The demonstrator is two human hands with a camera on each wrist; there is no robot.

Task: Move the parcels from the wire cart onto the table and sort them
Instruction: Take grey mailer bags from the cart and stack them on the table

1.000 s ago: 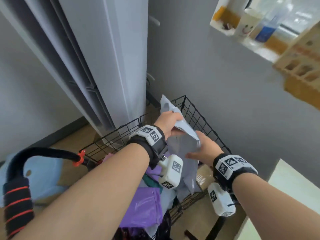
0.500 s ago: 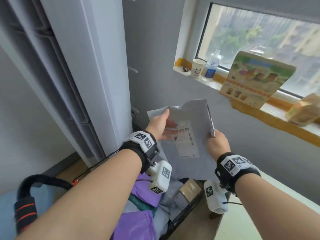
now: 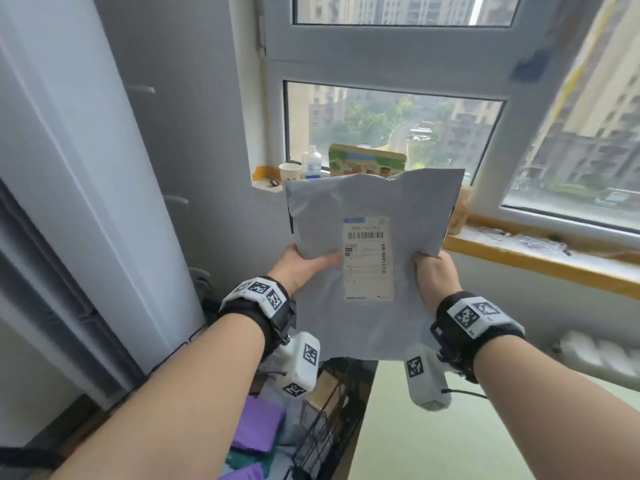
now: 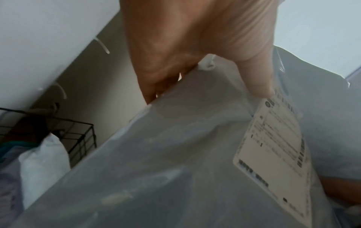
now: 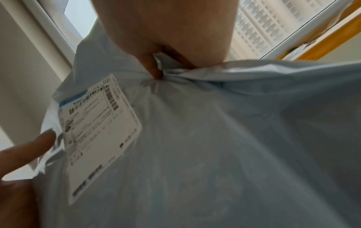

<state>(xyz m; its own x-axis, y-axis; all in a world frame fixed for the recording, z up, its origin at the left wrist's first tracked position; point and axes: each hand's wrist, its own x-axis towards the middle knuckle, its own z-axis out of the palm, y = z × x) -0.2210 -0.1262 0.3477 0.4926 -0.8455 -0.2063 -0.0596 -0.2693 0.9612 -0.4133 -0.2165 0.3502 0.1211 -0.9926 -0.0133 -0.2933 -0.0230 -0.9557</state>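
I hold a flat grey plastic mailer parcel upright in front of the window, its white shipping label facing me. My left hand grips its left edge, thumb laid on the front beside the label. My right hand pinches the right edge, bunching the plastic. Below, the black wire cart holds purple parcels, a brown box and a white parcel. The pale green table lies at lower right.
A tall white appliance stands on the left beside the cart. On the window sill behind the parcel are a paper cup, a bottle and a printed cardboard box. A radiator sits under the sill.
Both hands lifted the grey parcel out of the cart and turned it upright, label toward me; my view rose from the cart to the window.
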